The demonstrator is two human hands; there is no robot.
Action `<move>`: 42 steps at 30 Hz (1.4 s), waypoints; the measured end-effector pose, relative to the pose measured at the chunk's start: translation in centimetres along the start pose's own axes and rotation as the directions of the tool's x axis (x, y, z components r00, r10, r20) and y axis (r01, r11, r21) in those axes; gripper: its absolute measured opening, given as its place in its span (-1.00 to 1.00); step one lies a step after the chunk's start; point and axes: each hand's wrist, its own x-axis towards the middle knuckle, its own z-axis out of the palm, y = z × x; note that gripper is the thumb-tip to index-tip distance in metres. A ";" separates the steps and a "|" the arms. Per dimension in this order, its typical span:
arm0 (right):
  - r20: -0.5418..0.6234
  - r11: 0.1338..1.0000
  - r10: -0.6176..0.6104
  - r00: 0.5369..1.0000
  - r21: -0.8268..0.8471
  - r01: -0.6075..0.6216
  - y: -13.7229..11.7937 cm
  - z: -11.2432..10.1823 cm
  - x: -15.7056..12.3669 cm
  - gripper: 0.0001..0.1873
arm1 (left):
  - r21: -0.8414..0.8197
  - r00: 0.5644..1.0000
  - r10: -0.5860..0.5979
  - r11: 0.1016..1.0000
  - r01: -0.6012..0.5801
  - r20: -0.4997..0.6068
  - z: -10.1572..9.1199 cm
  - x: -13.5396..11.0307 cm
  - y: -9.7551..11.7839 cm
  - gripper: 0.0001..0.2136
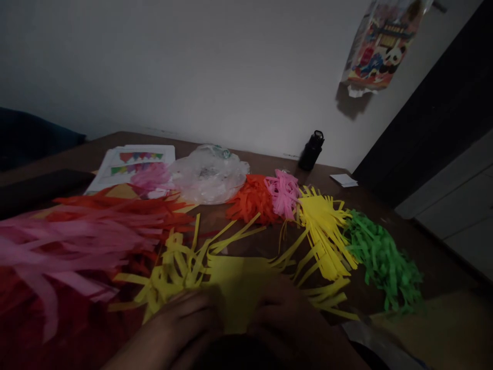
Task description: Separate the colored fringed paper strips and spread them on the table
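A yellow tissue sheet point(234, 280) cut into fringes on both sides lies on the brown table point(269, 241) right in front of me. My left hand point(188, 321) rests on its near left part, fingers bent over the paper. My right hand point(287, 313) presses on its near right part. Both hands are dim and partly cut off by the bottom edge, so I cannot tell whether they pinch the paper or only lie on it.
Pink fringes point(73, 241) and red fringes point(127, 208) lie at the left. Orange tassel point(252, 198), pink tassel point(284, 191), yellow tassel point(323, 228) and green tassel point(383, 259) run to the right. A clear plastic bag point(210, 174), printed sheet point(133, 162) and black bottle point(311, 150) sit behind.
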 end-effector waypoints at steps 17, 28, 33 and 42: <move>-0.036 0.999 0.020 0.999 0.045 -0.019 -0.1 0.3 0.1 -0.92 | 0.059 1.000 0.018 0.998 -0.018 -0.007 0.2 -0.1 -0.5 -0.79; 0.014 1.000 0.018 1.000 -0.020 -0.018 0.3 0.7 0.0 -0.97 | 0.040 1.000 -0.010 0.999 0.009 0.029 0.2 -0.4 -0.2 -0.78; 0.008 0.999 0.027 1.000 -0.043 -0.026 0.0 0.5 0.2 -0.96 | 0.035 1.000 -0.014 0.999 0.013 0.021 0.2 -0.5 -0.3 -0.77; -0.006 1.000 -0.005 1.000 -0.019 0.005 0.1 0.7 0.0 -0.97 | 0.063 1.000 0.001 0.998 -0.003 0.030 0.0 -0.5 0.0 -0.78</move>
